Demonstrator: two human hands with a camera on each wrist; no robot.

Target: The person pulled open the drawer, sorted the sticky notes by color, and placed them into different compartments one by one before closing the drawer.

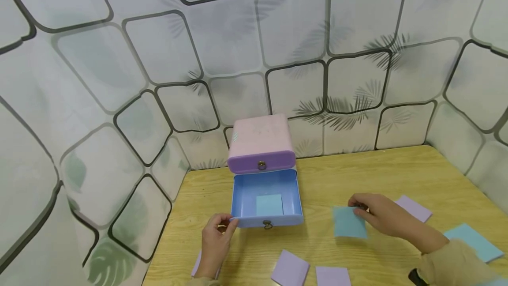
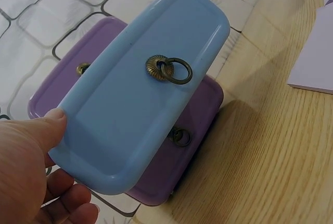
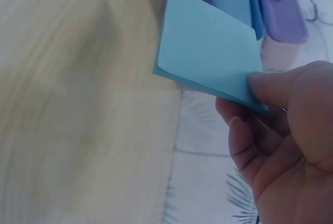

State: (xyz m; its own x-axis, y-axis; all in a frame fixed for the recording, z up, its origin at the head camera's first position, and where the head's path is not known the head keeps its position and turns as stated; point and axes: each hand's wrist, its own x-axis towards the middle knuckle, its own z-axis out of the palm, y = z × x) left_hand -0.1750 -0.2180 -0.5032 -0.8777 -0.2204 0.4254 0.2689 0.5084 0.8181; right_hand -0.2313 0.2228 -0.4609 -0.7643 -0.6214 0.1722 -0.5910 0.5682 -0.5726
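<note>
My left hand (image 1: 216, 242) grips the left end of a blue drawer (image 1: 267, 221), thumb on its front panel (image 2: 135, 94) and fingers curled beneath. The drawer is pulled out of a small pink and purple cabinet (image 1: 262, 133). Inside it, toward the front, lies a light blue sticky note pad (image 1: 269, 205). To the right, above the table, my right hand (image 1: 379, 215) pinches another light blue sticky note pad (image 1: 350, 223) by one edge. In the right wrist view, the thumb presses on top of that pad (image 3: 208, 47), with fingers below.
Purple sticky note pads (image 1: 290, 268) lie on the wooden table (image 1: 349, 175) in front of the drawer, with one (image 1: 414, 208) beyond the right hand. A blue pad (image 1: 474, 242) lies near the right forearm. A patterned wall covering (image 1: 297, 87) rises behind the cabinet.
</note>
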